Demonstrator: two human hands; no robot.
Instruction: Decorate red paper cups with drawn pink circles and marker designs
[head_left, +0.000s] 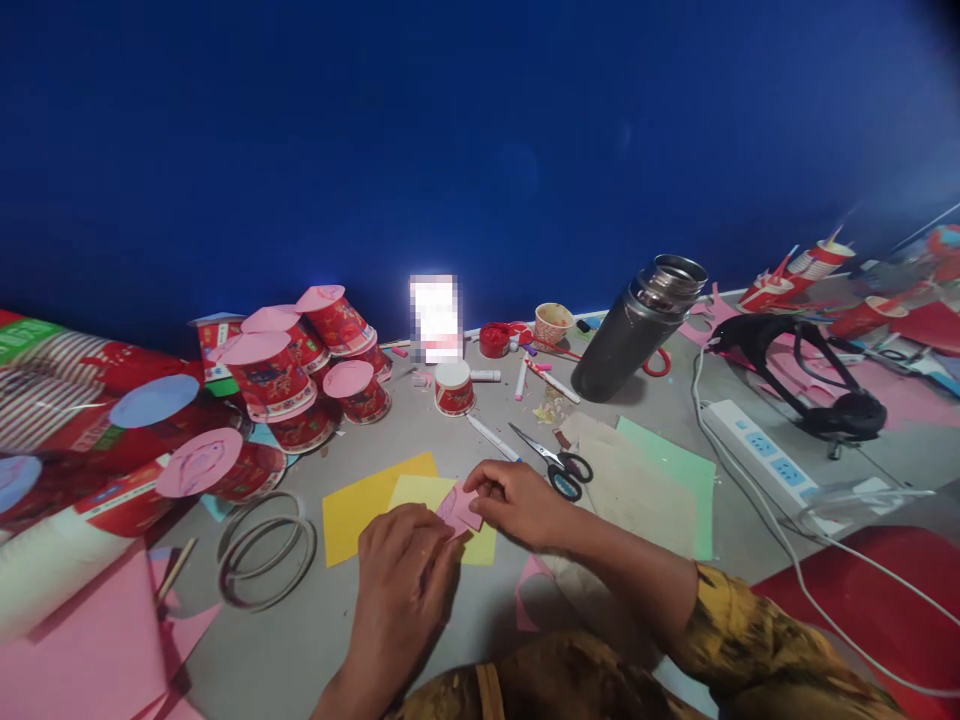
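Note:
A small piece of pink paper (454, 508) with faint drawn lines is held between my two hands. My left hand (405, 575) is closed on its lower left side, the fingertips partly hidden. From the right, my right hand (521, 502) pinches the paper's other edge. Beneath them lie yellow paper sheets (349, 515), one darker and one paler. Scissors (559, 468) with black handles rest just beyond my right hand, blades pointing away to the left. Close by is a white marker (492, 438). Farther back, a red paper cup (454, 390) stands upside down.
Red paper cups topped with pink discs (270, 385) are stacked at the left, near grey rings (266, 550). A dark thermos (637, 330) without a lid stands at the right. Beyond it lie a power strip (772, 460), white cable and black headset (810, 380). A blue wall rises behind.

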